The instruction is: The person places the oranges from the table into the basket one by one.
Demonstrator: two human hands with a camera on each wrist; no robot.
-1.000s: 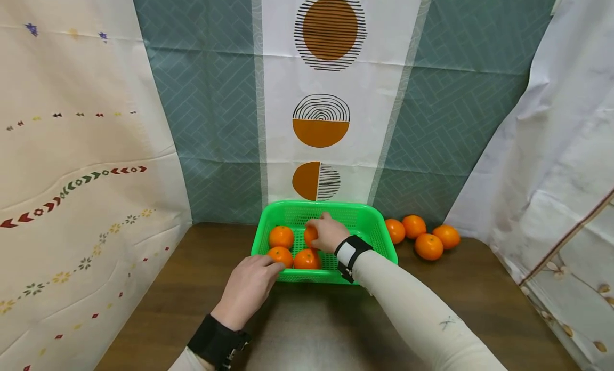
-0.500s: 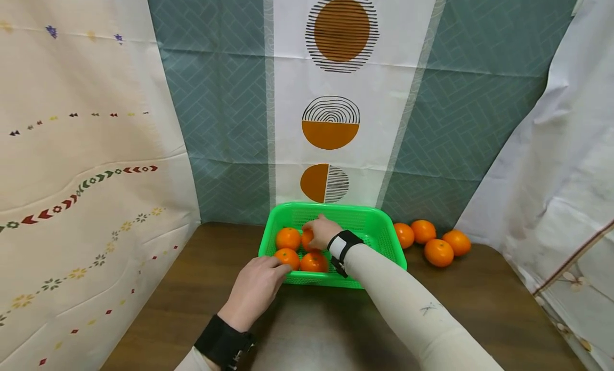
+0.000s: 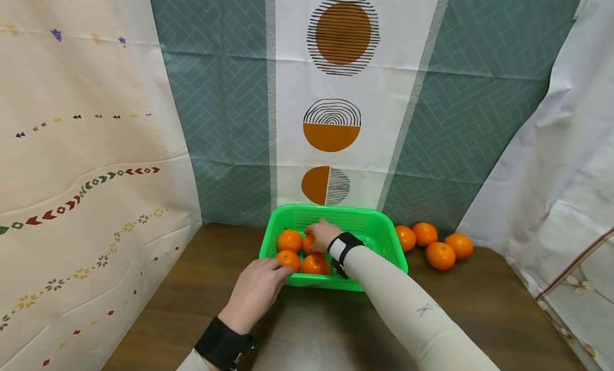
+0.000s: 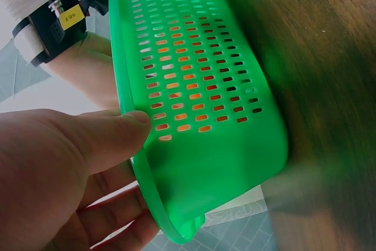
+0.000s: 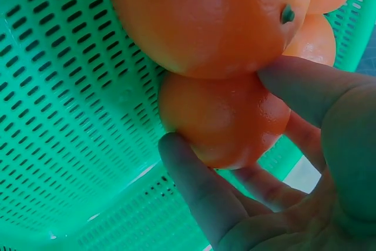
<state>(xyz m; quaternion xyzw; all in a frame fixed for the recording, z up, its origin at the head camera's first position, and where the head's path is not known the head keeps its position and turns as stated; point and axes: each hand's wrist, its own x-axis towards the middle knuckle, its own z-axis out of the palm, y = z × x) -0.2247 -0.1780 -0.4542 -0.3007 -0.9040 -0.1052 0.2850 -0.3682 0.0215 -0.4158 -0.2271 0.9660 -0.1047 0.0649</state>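
The right hand [image 3: 323, 236] reaches down into a green perforated plastic basket [image 3: 394, 253], its thumb and fingers curled round one orange [image 3: 308, 244]. That orange sits between the thumb and the forefinger; whether it rests on the basket floor or is slightly raised I cannot tell. In the right wrist view, the thumb tip lies where the held fruit meets a larger-looking orange with a green stem stub [image 5: 287, 14].

Three more oranges lie in the basket: a back-left orange [image 3: 289, 240] just left of the right fingertips, a front-right orange [image 3: 315, 264] just on the near side of those fingers, and a front-left orange [image 3: 288, 260] just beyond the left fingertips.

The left hand [image 3: 255, 290] grips the basket's rim near its front left corner, the thumb against the outer face and the other fingers passing behind the rim.

Well to the right of the right fingers, outside the basket, four loose oranges [image 3: 440, 256] are grouped on the brown wooden table [image 3: 172, 296]. Black straps circle both wrists, behind the fingers; the right strap [image 3: 346, 247] has a white patch. Beyond the fingertips hangs a patterned cloth [image 3: 230, 115].
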